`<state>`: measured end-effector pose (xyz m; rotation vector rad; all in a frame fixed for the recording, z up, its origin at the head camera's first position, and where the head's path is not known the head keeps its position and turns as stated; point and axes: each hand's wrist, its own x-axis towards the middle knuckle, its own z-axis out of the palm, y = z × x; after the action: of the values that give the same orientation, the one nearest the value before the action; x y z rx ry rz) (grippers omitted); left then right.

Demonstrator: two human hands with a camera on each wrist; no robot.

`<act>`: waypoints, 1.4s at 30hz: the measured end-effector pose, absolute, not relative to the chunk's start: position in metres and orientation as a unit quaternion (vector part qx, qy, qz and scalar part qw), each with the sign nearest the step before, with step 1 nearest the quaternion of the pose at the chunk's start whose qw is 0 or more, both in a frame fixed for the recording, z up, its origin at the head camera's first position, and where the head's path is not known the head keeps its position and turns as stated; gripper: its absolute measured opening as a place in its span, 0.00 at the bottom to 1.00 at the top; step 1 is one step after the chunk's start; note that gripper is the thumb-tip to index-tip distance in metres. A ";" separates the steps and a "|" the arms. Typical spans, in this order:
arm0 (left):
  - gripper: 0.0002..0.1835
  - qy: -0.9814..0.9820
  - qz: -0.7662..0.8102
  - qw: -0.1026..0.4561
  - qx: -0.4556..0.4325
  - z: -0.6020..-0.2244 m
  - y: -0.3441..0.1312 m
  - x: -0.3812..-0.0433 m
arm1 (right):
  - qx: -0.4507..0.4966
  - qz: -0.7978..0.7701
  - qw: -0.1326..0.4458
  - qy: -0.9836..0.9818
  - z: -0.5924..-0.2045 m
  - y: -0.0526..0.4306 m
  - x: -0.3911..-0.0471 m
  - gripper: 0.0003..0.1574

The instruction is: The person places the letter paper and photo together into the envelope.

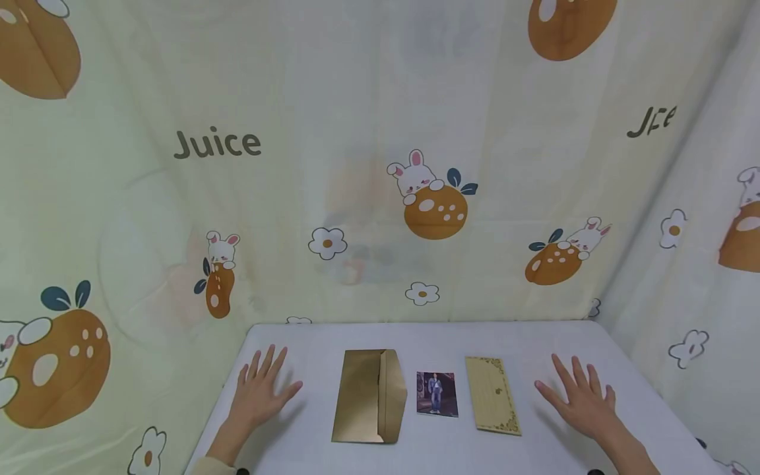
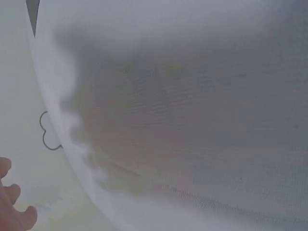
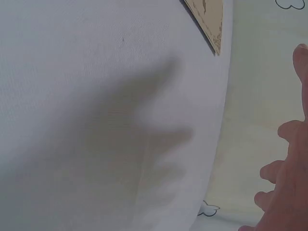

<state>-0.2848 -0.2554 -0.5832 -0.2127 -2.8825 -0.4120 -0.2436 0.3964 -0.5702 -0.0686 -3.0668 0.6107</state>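
Spreading fingers wide at either side of the lower frame, with nothing in either grip. Seeing left hand (image 1: 259, 389) at lower left in the head view, fanned out over white table (image 1: 439, 452), with beige sleeve (image 1: 212, 467) at the bottom edge. Seeing right hand (image 1: 582, 399) at lower right, fanned about as wide. Throwing soft shadows (image 1: 276, 425) onto the white table.

Finding 3 flat things between the 2 hands, in a row across the lower middle of the frame. Leftmost, nearest to the left hand yet well apart from it: gold envelope (image 1: 359, 396), lying with its flap side toward the right. Next, just right of the frame's centre: small photo (image 1: 437, 394) of a person in blue clothes, just beside the envelope without touching. Rightmost, nearest to the right hand: cream card (image 1: 491, 396) with brown ornament along its edges, slightly tilted, apart from both photo and hand.

Catching only fingertips at lower left in the left wrist view. Catching the right hand along the right edge in the right wrist view, with a corner of the cream card at the top. Showing pale curtain (image 1: 326, 99) behind the white table, across the upper frame, printed with rabbits, flowers and "Juice".
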 end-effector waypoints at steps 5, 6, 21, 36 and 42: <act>0.47 -0.978 -0.156 0.118 -0.077 -0.584 -0.250 -0.284 | -0.008 0.193 0.020 -0.981 -0.564 0.388 -0.246 0.58; 0.47 -0.977 -0.159 0.120 -0.079 -0.584 -0.248 -0.284 | -0.007 0.192 0.020 -0.981 -0.563 0.386 -0.247 0.58; 0.45 -0.966 -0.178 0.147 -0.120 -0.586 -0.217 -0.281 | 0.034 0.207 0.037 -0.977 -0.572 0.334 -0.259 0.55; 0.44 -0.962 -0.185 0.130 -0.153 -0.595 -0.184 -0.278 | 0.072 0.234 0.029 -0.969 -0.583 0.265 -0.273 0.53; 0.43 -0.965 -0.174 0.115 -0.158 -0.597 -0.173 -0.280 | 0.089 0.230 0.023 -0.969 -0.585 0.234 -0.276 0.51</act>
<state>-0.2797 -0.1726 -0.5965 -0.4639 -2.8278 -0.5113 -0.2764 0.2336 -0.5854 0.2740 -2.9994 0.7123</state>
